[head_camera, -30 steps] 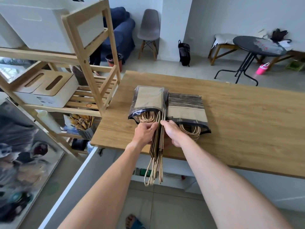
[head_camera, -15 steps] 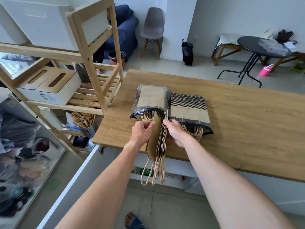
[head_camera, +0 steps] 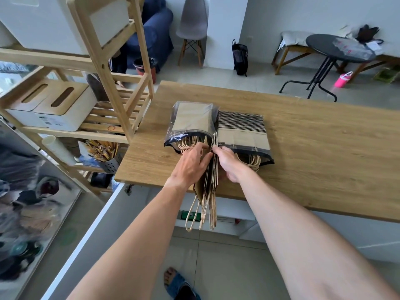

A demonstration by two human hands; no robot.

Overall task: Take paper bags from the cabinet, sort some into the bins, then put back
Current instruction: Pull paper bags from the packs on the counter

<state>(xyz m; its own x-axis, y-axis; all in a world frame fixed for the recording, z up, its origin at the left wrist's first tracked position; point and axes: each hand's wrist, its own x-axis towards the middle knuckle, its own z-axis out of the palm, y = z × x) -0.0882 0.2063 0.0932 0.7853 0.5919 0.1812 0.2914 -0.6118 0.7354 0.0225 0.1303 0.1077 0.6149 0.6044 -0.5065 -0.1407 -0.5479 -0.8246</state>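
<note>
I have a sheaf of flat-folded kraft paper bags point(head_camera: 208, 169) standing on edge at the near lip of the wooden table point(head_camera: 324, 152), their twisted cord handles point(head_camera: 202, 213) hanging down past the edge toward the floor. My left hand point(head_camera: 190, 166) lies flat against the left face of the sheaf, fingers stretched forward and only lightly curled; my right hand point(head_camera: 230, 164) presses the opposite face, fingers closed round the back of the stack, so the bundle is pinched between both palms. Beyond my knuckles two more packs lie flat on the table, side by side and touching: a plastic-wrapped pack point(head_camera: 192, 123) on the left and a striped pack point(head_camera: 243, 134) on the right, each with its open mouth and handles toward me. These bags look light but floppy, I judge; the stiff folded creases give some spine, yet single sheets would fan out or slide if my grip loosened. The paper seems dry enough not to slip, though it would crease or tear at the handle patches. I think the best hold is across the faces near the top fold, not by the loose cords.
</note>
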